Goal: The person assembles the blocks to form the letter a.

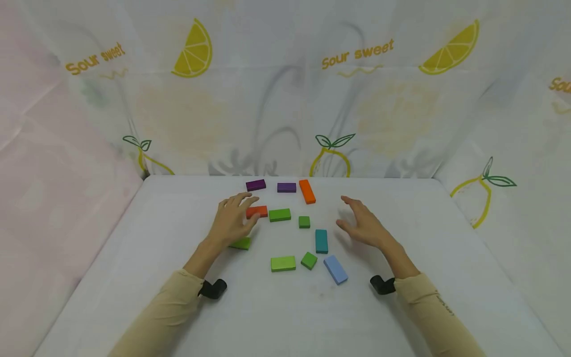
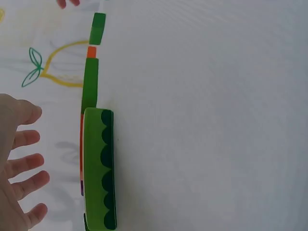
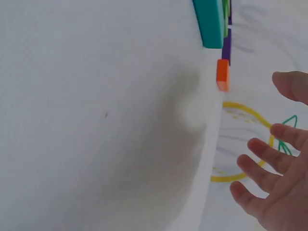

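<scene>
Blocks on white table (image 1: pixel 156 238) are showing: two purple (image 1: pixel 256 185), two orange (image 1: pixel 307 191), five green (image 1: pixel 279 214), one teal (image 1: pixel 321 241), one light blue (image 1: pixel 335 269). Backdrop cloth (image 1: pixel 285 89) is showing yellow lemon prints, green leaves, "Sour sweet" lettering. Sleeves (image 1: pixel 169 307) are showing beige.

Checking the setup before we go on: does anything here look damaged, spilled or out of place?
Nothing stands out. The coloured blocks lie flat and scattered on the white table, all whole. The left hand hovers over an orange block.
</scene>
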